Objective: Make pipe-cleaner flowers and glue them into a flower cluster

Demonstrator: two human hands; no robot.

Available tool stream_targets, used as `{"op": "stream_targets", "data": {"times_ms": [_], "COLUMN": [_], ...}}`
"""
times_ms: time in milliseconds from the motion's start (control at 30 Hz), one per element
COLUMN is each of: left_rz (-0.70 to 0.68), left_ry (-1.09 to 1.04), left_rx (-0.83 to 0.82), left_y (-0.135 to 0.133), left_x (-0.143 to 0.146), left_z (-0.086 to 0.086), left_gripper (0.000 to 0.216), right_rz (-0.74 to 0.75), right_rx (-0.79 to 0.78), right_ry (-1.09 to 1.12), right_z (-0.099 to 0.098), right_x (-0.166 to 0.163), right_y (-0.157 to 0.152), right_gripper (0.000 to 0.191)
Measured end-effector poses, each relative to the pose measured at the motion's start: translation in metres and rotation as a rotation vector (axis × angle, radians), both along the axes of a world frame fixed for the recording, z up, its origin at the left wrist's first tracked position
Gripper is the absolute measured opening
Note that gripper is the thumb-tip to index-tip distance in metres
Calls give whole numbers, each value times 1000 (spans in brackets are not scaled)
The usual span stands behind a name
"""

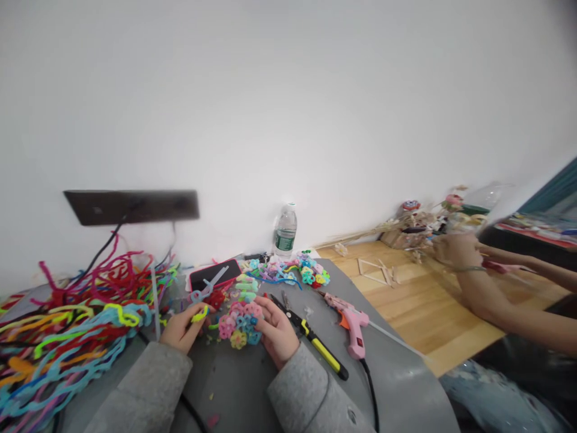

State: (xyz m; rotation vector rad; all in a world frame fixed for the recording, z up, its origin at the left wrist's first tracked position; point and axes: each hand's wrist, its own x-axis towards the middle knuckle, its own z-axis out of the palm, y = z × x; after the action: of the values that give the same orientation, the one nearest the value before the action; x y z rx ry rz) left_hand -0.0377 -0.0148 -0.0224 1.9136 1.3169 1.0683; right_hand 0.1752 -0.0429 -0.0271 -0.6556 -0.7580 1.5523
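My left hand pinches a small yellow-green pipe-cleaner loop between thumb and fingers. My right hand curls around the right side of a cluster of pastel pipe-cleaner flowers, pink, blue and yellow, resting on the grey table. Both hands sit close together at the table's near middle, in grey sleeves.
A heap of coloured pipe cleaners fills the left. Blue scissors lie on a red phone. More loops, a water bottle, yellow-handled pliers and a pink glue gun lie nearby. Another person's hands work at right.
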Motion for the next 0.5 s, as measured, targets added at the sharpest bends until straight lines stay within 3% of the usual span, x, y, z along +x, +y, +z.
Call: {"op": "stream_targets", "data": {"times_ms": [133,333,433,500], "left_rz": [-6,-18,-29,-32], "left_ry": [-40,-48,-38,-32], "left_rx": [-19,-23,-20,-20], "left_y": [2,3,2,1], "left_x": [2,4,4,5], "left_z": [1,4,6,9], "left_gripper": [39,36,34,32], "right_rz": [-108,-392,-394,-359], "right_rx": [-56,58,-11,-102], "right_ry": [68,125,-44,-302], "right_z": [13,60,68,62], "right_x": [11,54,71,76], "right_y": [7,42,70,88], "right_gripper": [38,30,28,28]}}
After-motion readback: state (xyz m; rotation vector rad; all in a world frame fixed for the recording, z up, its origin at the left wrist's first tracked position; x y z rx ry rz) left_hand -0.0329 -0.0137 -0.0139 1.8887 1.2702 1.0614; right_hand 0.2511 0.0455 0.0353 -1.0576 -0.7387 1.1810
